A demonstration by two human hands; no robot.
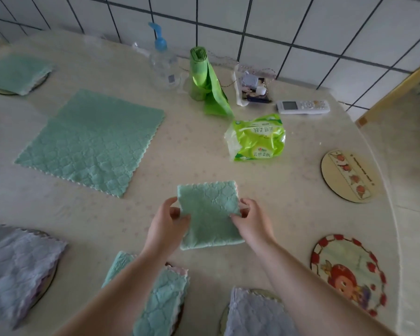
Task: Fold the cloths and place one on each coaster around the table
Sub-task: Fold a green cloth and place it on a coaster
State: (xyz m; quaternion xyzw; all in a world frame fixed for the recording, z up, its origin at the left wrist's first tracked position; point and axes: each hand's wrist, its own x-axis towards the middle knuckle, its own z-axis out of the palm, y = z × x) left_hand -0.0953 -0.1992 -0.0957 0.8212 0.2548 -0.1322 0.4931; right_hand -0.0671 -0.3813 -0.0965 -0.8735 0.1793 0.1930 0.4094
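Hands are meeting over the middle of the table: the left hand (167, 223) is pinching the left edge of a folded green cloth (210, 214) between thumb and fingers, while the right hand (249, 218) is pinching its right edge in the same way, so that the small square is being held flat and taut just above the tablecloth (192, 154), with its layers kept from slipping apart. Judged from this grip, the cloth is being made ready for carrying to a coaster. 2 bare coasters are lying well apart from it at the right rim, a strawberry-strip coaster (348, 176) farther off and a cartoon-figure coaster (348, 272) nearer, and either appears a likely destination. 4 coasters are already carrying folded cloths: a green one at far left (16, 73), a grey one at near left (20, 265), a green one (160, 294) beneath the left forearm and a grey one (255, 314) at the bottom edge. 1 unfolded green cloth (92, 141) is lying spread flat, awaiting folding. Beyond it are standing a pump bottle (161, 59), a roll of green bags (201, 76), a green tissue pack (257, 138) and a white remote control (303, 107). White wall tiles (301, 25) with dark grout are backing the pale, faintly patterned surface.
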